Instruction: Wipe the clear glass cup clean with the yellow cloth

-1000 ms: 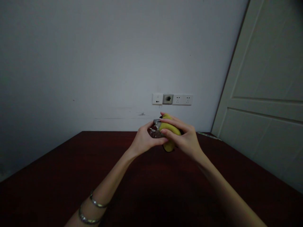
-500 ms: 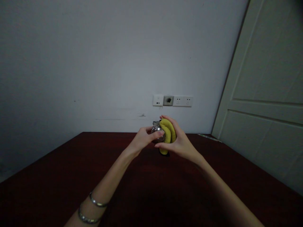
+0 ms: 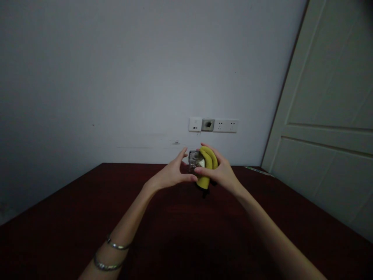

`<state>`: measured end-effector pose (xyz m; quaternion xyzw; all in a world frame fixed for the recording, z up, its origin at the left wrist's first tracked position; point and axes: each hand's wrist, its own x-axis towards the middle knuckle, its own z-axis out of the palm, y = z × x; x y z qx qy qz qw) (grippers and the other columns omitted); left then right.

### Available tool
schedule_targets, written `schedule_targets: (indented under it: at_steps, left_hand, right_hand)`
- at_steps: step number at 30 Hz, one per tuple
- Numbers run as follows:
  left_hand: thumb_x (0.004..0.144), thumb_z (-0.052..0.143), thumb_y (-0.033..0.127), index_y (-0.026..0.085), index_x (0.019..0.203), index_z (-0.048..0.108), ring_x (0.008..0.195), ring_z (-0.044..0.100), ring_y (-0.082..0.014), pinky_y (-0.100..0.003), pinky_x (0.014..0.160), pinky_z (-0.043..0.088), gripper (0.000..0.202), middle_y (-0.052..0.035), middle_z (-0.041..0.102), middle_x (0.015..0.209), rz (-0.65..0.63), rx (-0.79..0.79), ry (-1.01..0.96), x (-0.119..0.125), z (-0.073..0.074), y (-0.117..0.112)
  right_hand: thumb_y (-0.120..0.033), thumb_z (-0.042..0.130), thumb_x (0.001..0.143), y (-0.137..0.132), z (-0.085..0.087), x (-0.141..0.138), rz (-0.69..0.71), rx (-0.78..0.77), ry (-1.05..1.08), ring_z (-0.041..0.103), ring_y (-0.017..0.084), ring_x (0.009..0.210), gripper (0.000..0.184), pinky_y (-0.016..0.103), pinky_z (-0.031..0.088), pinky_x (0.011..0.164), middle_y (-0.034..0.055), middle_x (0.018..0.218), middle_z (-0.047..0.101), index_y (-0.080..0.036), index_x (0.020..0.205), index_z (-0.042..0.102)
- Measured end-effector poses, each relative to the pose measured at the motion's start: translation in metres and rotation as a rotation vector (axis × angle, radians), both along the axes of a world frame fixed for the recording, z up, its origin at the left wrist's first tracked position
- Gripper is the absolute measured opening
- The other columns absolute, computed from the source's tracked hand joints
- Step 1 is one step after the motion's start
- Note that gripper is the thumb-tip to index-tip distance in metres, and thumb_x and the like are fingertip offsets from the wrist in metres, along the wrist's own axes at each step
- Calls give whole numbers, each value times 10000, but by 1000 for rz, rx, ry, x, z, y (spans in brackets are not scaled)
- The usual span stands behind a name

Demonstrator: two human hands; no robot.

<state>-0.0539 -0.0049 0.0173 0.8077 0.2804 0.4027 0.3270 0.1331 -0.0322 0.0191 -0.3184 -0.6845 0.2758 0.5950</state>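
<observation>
Above the dark red table, my right hand (image 3: 223,171) is closed round a bunch of yellow bananas (image 3: 208,161) with dark ends, soft-looking like a toy. A small, shiny, see-through object (image 3: 195,159), like a faceted glass jar, rests against the left side of the bananas. The right thumb lies across the front, by the lower edge of the glass object. My left hand (image 3: 170,173) is just left of the glass object, fingers and thumb spread apart. Its thumb tip is close to the bottom of the bananas; whether it touches is unclear.
The red table (image 3: 116,210) reaches back to a pale wall (image 3: 116,77) with a row of sockets and switches (image 3: 214,125). A panelled door (image 3: 326,116) stands at the right. A thin flat strip (image 3: 258,171) lies at the table's back right corner.
My left hand has let go of the glass object and opened beside it. The right thumb has shifted onto the front, and the bananas and glass object have turned a little in the right hand.
</observation>
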Motion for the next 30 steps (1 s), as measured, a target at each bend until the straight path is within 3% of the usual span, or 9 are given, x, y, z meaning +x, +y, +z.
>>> schedule_targets:
  at_steps: [2, 7, 11, 14, 21, 30]
  left_hand:
    - [531, 829, 395, 204, 1415, 290, 1070, 577, -286, -443, 891, 475, 1053, -194, 461, 1354, 85, 79, 1, 4, -1, -1]
    - [513, 834, 378, 176, 1239, 516, 1034, 597, -266, -436, 929, 450, 817, -105, 643, 1127, 114, 177, 25, 11, 4, -9]
    - [489, 832, 424, 159, 1155, 571, 982, 614, -261, -422, 897, 467, 763, -83, 668, 1050, 163, 220, 73, 13, 4, -11]
    - [493, 830, 425, 150, 1181, 544, 1004, 607, -255, -409, 910, 465, 794, -90, 649, 1090, 198, 251, 35, 15, -2, -8]
    - [577, 794, 290, 171, 1264, 458, 998, 614, -240, -406, 880, 494, 774, -101, 622, 1137, 126, 207, -71, 20, -13, -1]
    - [579, 728, 162, 163, 1307, 389, 1172, 517, -256, -417, 1006, 413, 803, -120, 509, 1303, 118, 327, -48, 20, -13, -3]
  right_hand:
    - [-337, 799, 570, 1, 1, -1, 7, -40, 17, 634, 229, 1027, 766, 384, 515, 907, 84, 1160, 648, -206, 1267, 509]
    - [-378, 767, 623, 3, 0, 1, 51, -29, -25, 644, 223, 1016, 718, 373, 523, 893, 79, 1157, 654, -214, 1274, 513]
    - [-490, 603, 784, 9, -1, 7, 52, -24, -80, 654, 216, 987, 513, 386, 518, 893, 69, 1114, 678, -224, 1221, 573]
    - [-498, 505, 850, 11, 0, 6, -13, 1, -54, 650, 215, 1000, 421, 395, 505, 909, 66, 1087, 695, -220, 1136, 640]
    - [-307, 656, 790, -2, 2, 1, -51, 321, -256, 498, 207, 1242, 360, 428, 337, 1086, 54, 1345, 539, -287, 1148, 640]
    - [-268, 695, 759, -8, 7, 0, -34, 315, -273, 510, 215, 1235, 347, 437, 353, 1080, 80, 1326, 551, -263, 1105, 667]
